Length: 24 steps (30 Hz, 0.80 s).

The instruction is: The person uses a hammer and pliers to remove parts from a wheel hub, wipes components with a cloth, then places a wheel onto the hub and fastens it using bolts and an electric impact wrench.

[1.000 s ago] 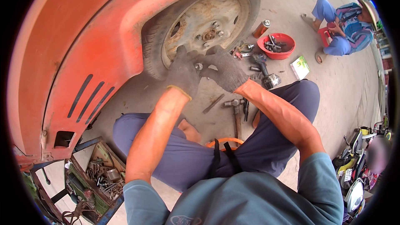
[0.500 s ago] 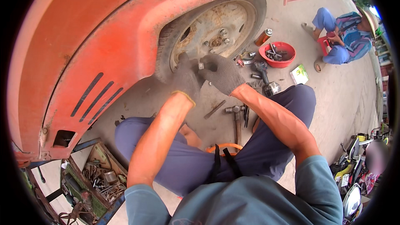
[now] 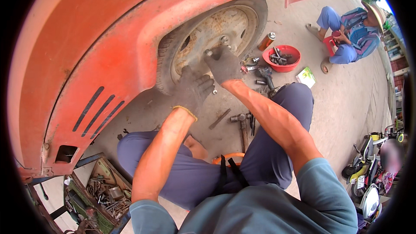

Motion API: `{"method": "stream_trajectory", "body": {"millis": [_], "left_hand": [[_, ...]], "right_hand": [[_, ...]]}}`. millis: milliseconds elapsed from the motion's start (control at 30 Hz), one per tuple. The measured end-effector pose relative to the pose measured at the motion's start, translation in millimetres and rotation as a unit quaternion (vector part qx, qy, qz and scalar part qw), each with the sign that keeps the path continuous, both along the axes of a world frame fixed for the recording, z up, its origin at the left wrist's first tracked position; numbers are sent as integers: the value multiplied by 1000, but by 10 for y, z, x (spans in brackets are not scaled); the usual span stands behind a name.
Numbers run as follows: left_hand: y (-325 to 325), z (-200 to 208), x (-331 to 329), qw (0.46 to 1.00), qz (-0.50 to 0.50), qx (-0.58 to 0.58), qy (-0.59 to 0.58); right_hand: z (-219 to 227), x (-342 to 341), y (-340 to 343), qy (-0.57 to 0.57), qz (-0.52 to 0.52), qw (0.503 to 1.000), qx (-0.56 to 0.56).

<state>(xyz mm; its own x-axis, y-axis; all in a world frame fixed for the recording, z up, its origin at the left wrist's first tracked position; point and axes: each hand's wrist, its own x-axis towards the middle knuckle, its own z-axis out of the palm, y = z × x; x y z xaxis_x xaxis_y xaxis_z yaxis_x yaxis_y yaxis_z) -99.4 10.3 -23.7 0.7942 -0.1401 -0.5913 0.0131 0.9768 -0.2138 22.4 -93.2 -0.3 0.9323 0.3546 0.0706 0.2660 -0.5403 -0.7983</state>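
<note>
Both of my hands wear dark grey knit gloves. My right hand [image 3: 223, 66] reaches to the hub of a rusty wheel [image 3: 195, 45], its fingers closed around a wheel nut [image 3: 208, 53] at the lower left of the hub. Beside it, more nuts [image 3: 224, 39] sit on the hub. My left hand [image 3: 193, 89] hovers open in front of the tyre's lower edge, fingers apart and nothing visible in them. A small open-ended wrench head [image 3: 215, 91] shows on the ground by its fingertips. The orange-red body panel [image 3: 104, 39] arches over the wheel.
A red bowl [image 3: 294, 63] of sockets, a spray can [image 3: 266, 41] and an impact wrench [image 3: 266, 76] lie right of the wheel. A hammer [image 3: 244, 132] and flat bar [image 3: 220, 118] lie between my legs. A toolbox [image 3: 102, 171] stands left. A person [image 3: 359, 30] sits far right.
My hands have separated. The right has moved from in front of the wheel onto a hub nut; the left has opened and dropped slightly away.
</note>
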Motion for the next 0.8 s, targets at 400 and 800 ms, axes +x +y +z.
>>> {"method": "stream_trajectory", "body": {"millis": [400, 800], "left_hand": [[-122, 407, -118, 918, -55, 392, -35], [-132, 408, -139, 924, -52, 379, -32]], "right_hand": [[94, -68, 90, 63, 13, 996, 55], [88, -40, 82, -32, 19, 999, -30]]}}
